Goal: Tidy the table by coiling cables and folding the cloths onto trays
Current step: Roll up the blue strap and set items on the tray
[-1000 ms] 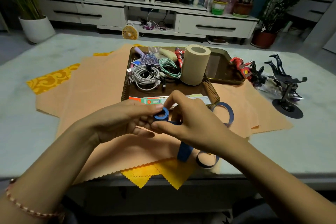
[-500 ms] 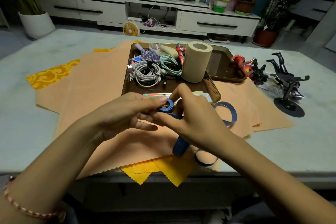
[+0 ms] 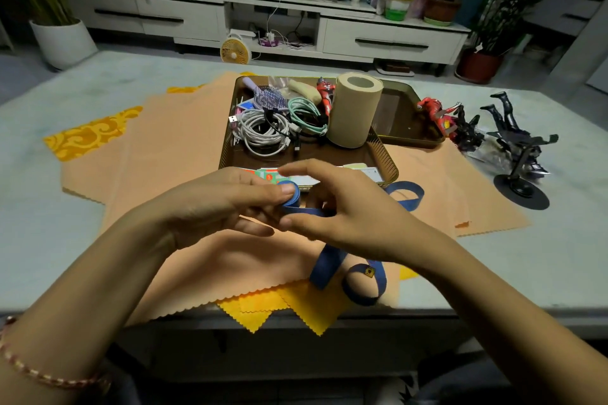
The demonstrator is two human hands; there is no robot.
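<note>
Two hands meet over the orange cloths; the left hand pinches the rolled end of one blue strap, the right hand curls round its band; the tail trails to 5 o'clock; at 12 o'clock, the nearer tray of two holds one coiled white cable, one coiled green cable and one paper roll.

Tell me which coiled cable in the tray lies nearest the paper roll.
The mint-green cable, right beside the paper roll; the white cable lies farther left.
</note>
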